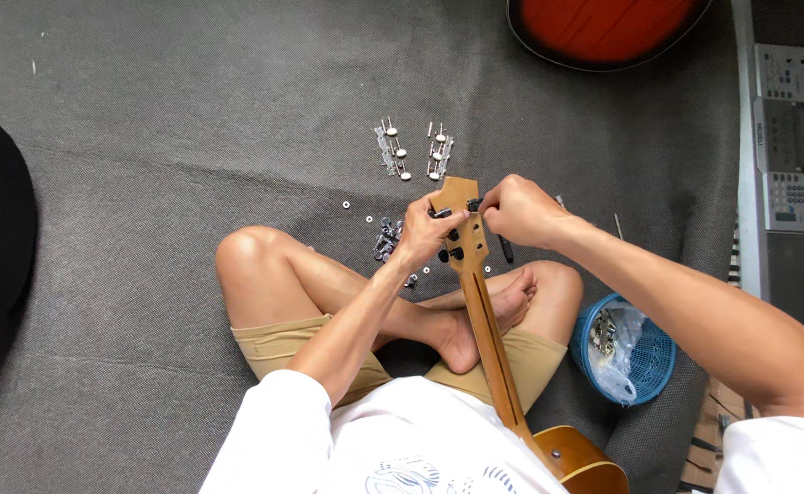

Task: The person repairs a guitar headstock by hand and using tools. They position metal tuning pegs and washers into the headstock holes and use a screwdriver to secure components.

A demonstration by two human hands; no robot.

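I sit cross-legged on a grey carpet with a wooden guitar across my lap, its neck (492, 338) running up to the headstock (458, 197). My left hand (425, 230) grips the headstock's left side, where black tuning pegs sit. My right hand (516, 210) pinches a small black tuning peg (474, 204) at the headstock's upper right edge. Two strips of silver tuners (413, 151) with white knobs lie on the carpet just beyond the headstock.
Small washers and dark tuner parts (385, 240) are scattered left of the headstock. A blue basket (655, 352) holding a plastic bag stands by my right knee. An electronic keyboard (791, 155) lies along the right edge, a red guitar body (603, 27) at the top.
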